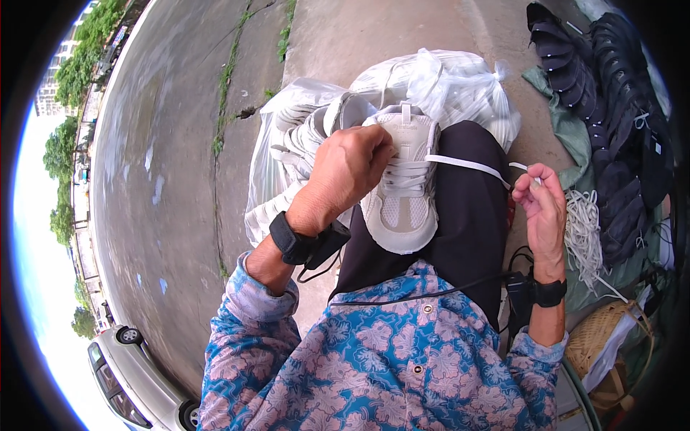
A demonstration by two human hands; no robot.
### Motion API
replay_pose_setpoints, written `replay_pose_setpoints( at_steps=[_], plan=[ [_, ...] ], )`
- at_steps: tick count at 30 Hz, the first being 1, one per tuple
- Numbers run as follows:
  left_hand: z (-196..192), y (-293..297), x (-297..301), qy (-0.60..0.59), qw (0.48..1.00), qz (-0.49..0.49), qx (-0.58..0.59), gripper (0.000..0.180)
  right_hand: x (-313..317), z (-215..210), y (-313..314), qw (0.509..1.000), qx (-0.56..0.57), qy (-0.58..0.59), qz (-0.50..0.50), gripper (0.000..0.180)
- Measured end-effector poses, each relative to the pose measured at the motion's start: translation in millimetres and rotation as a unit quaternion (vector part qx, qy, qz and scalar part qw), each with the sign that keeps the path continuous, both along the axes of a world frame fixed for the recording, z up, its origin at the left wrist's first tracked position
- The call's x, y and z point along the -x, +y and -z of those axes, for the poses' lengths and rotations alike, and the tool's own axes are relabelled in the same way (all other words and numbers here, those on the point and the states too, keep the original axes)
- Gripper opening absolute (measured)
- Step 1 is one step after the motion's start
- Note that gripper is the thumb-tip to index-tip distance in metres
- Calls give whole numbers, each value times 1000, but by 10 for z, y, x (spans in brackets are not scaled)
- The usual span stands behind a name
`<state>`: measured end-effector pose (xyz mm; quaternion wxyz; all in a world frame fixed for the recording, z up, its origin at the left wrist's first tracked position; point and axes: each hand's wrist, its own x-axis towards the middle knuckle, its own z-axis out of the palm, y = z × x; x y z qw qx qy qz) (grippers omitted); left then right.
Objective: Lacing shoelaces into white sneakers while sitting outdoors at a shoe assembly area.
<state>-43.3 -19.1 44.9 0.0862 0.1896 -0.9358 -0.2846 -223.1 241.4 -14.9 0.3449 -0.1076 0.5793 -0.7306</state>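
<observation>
A light grey and beige sneaker (401, 223) rests on my lap, its toe toward me and its tongue pointing away. White laces cross the lower part of its front. My left hand (351, 167) is closed at the left side of the sneaker's opening, its fingertips pinching the upper there; whether a lace is also between them is hidden. From the right eyelets a white shoelace (471, 164) stretches over my right thigh. My right hand (543, 208), raised to the right of my knee, pinches that lace near its end.
Clear plastic bags (460, 86) full of light shoes and shoe parts stand just beyond my knees. At right lie a bundle of white laces (583, 233), rows of black shoe uppers (611, 122) and a wicker basket (600, 337). A car (133, 381) is parked far left.
</observation>
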Motion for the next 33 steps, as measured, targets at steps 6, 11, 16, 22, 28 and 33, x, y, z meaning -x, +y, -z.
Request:
replay_pose_setpoints(
  at_steps=[6, 11, 16, 22, 28, 33],
  plan=[
    [59, 141, 18, 25, 994, -32, 98, 10, -6, 31, 34, 1000, -4, 10, 0, 18],
    [148, 59, 12, 53, 997, 12, 53, 8, -20, 99, -19, 1000, -11, 5, -4, 17],
    [122, 96, 57, 63, 992, -7, -105, 5, -43, -28, -92, 999, -29, 14, -1, 14],
    [18, 268, -25, 75, 996, -47, 2, 8, -83, -35, -163, 994, -48, 89, -36, 16],
    [73, 160, -56, 42, 999, -13, -3, 14, -72, -276, -472, 947, -56, 307, -77, 11],
    [143, 137, -40, 83, 985, -5, -154, 17, -41, -363, -870, 878, -46, 462, -115, 15]
  ],
)
